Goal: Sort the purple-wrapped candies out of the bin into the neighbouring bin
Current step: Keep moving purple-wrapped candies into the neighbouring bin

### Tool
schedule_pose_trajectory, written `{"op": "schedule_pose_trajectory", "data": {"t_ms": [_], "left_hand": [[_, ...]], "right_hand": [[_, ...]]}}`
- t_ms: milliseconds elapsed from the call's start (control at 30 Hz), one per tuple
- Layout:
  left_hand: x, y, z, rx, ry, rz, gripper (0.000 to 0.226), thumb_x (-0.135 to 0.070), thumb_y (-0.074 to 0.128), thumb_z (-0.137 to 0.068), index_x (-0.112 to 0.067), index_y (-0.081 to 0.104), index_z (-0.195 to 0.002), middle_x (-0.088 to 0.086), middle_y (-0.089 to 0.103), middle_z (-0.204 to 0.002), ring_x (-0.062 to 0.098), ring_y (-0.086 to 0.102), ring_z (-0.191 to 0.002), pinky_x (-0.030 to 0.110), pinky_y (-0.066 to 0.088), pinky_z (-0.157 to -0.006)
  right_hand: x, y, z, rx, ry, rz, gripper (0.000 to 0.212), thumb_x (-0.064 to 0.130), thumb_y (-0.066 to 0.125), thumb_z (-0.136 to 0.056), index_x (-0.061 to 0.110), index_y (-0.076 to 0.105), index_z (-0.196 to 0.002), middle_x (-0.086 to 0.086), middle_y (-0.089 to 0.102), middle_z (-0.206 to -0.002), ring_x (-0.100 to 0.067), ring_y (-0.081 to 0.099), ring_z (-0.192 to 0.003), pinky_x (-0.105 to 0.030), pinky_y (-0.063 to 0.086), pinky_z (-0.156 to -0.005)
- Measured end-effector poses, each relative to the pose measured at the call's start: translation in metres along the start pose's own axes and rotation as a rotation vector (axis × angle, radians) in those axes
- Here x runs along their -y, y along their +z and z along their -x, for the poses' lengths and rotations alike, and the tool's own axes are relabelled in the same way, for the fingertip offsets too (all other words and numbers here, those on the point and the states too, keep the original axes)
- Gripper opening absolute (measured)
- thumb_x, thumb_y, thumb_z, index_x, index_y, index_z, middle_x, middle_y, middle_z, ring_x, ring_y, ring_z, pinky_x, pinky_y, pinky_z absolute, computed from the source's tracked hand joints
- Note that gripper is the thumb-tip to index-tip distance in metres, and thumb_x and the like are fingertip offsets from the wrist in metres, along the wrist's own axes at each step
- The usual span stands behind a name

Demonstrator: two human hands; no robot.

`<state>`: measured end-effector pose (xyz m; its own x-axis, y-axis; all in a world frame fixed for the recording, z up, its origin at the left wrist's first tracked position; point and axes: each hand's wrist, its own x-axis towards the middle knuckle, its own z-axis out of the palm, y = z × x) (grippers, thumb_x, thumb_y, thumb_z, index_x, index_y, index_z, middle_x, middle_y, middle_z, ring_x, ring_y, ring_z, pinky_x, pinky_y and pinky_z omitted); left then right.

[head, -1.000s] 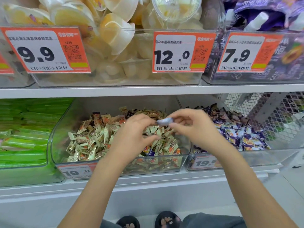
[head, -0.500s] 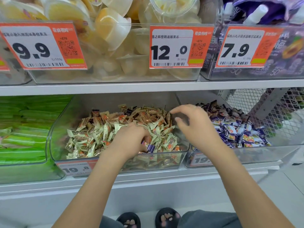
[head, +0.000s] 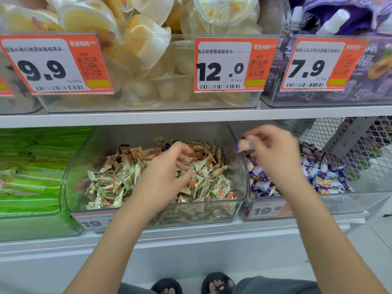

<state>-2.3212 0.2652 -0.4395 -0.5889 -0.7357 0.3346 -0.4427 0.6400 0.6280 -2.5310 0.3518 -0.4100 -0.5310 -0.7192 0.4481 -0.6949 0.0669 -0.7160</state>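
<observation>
Over right clear plastic bin (head: 360, 200) of purple-wrapped candies (head: 326, 179): right hand (head: 275, 153) pinching one purple-wrapped candy (head: 245, 145).
Left hand (head: 167, 177) loose-fingered, empty, on beige-and-orange wrapped candies (head: 118, 179) inside middle clear plastic bin (head: 72, 187).

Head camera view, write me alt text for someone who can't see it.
The right hand pinches a purple-wrapped candy above the purple candy bin, while the left hand reaches into the gold candy bin. Price tags show on the shelf above.
</observation>
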Motion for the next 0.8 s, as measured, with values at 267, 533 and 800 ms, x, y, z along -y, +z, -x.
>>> {"op": "schedule_pose_trajectory", "data": {"t_ms": [267,533,800], "left_hand": [[0.035,-0.025,0.011,-0.037,-0.116,-0.396,0.022,-0.031,0.065,-0.086,-0.025,0.063,-0.107,-0.005,0.063,-0.116,0.020,0.050,-0.114,0.042,0.041,-0.098],[0.053,-0.024,0.002,-0.028,-0.158,-0.362,0.021,-0.039,0.057,-0.089,-0.033,0.061,-0.108,-0.014,0.057,-0.122,0.014,0.044,-0.119,0.038,0.034,-0.102],[0.064,-0.026,-0.002,0.009,-0.160,-0.336,0.024,-0.047,0.053,-0.089,-0.036,0.059,-0.109,-0.016,0.054,-0.124,0.012,0.043,-0.118,0.039,0.031,-0.101]], "right_hand": [[0.006,0.024,0.000,0.073,-0.193,0.205,0.023,0.003,0.057,-0.087,0.020,0.072,-0.093,0.008,0.051,-0.078,0.000,0.043,-0.069,-0.018,0.027,-0.064],[0.015,0.155,-0.072,0.624,-0.088,0.271,0.034,0.022,0.046,-0.099,0.016,0.052,-0.132,-0.002,0.055,-0.134,-0.023,0.054,-0.118,-0.030,0.042,-0.098],[0.002,0.216,-0.106,0.928,-0.003,0.530,0.076,0.072,0.059,-0.073,0.026,0.048,-0.131,0.001,0.054,-0.135,-0.024,0.056,-0.114,-0.032,0.044,-0.086]]}}
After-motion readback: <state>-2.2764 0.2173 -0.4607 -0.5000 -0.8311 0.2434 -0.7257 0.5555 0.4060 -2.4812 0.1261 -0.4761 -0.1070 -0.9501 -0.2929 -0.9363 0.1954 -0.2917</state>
